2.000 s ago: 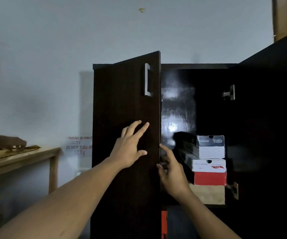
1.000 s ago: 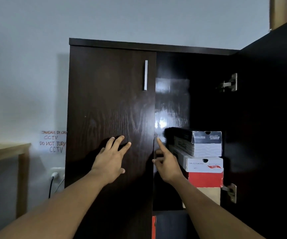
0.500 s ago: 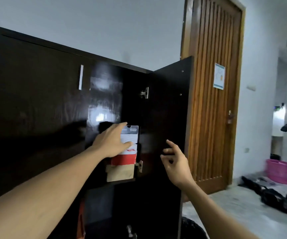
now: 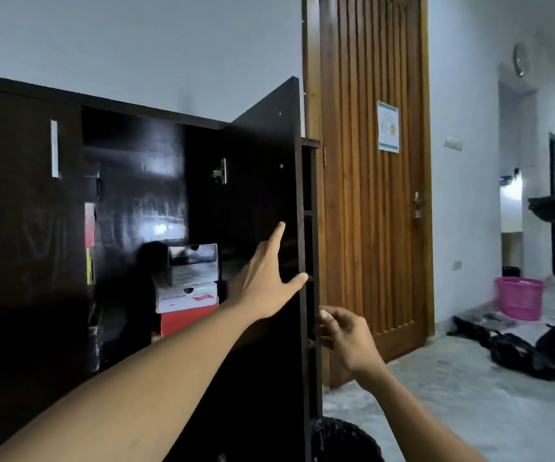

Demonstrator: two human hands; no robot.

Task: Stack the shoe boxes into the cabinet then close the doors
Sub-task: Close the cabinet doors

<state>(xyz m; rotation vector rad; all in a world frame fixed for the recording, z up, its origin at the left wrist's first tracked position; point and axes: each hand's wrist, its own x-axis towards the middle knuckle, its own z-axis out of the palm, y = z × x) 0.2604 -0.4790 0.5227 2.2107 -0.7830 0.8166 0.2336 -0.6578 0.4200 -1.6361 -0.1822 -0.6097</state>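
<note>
- Shoe boxes (image 4: 189, 288) sit stacked inside the cabinet (image 4: 136, 201), on a shelf in its right half: a grey-and-black box on top, a white-lidded red one under it, and a plain brown edge just showing below.
- Each box is cardboard, squared off, with a small finger notch cut into the lid's front edge and printed lettering too blurred to read.
- More box ends, red and yellow, show in a narrow strip behind the edge of the left door (image 4: 19, 245).
- That left door looks nearly shut; it is dark brown with a faint wood grain and carries a slim, pale upright handle (image 4: 54, 149).
- Inside, the cabinet's back panel is glossy and throws back a patch of light.
- Right door (image 4: 269, 161) stands swung out towards the camera, same dark finish, with a metal hinge (image 4: 220, 171) at its inner side.
- Left hand (image 4: 264, 281) lies flat against the right door's inner face, fingers (image 4: 277, 233) together and stretched upward, thumb spread out to the door's free edge.
- Right hand (image 4: 346, 335) is at that same edge lower down, fingers curled loosely; whether they actually grip the edge I cannot tell.
- Behind stands a ribbed wooden room door (image 4: 369, 195) with a paper notice (image 4: 388, 126) on it.
- Across the pale floor (image 4: 452, 395) are a pink ribbed plastic basket (image 4: 519, 297) and dark bags (image 4: 519, 348).
</note>
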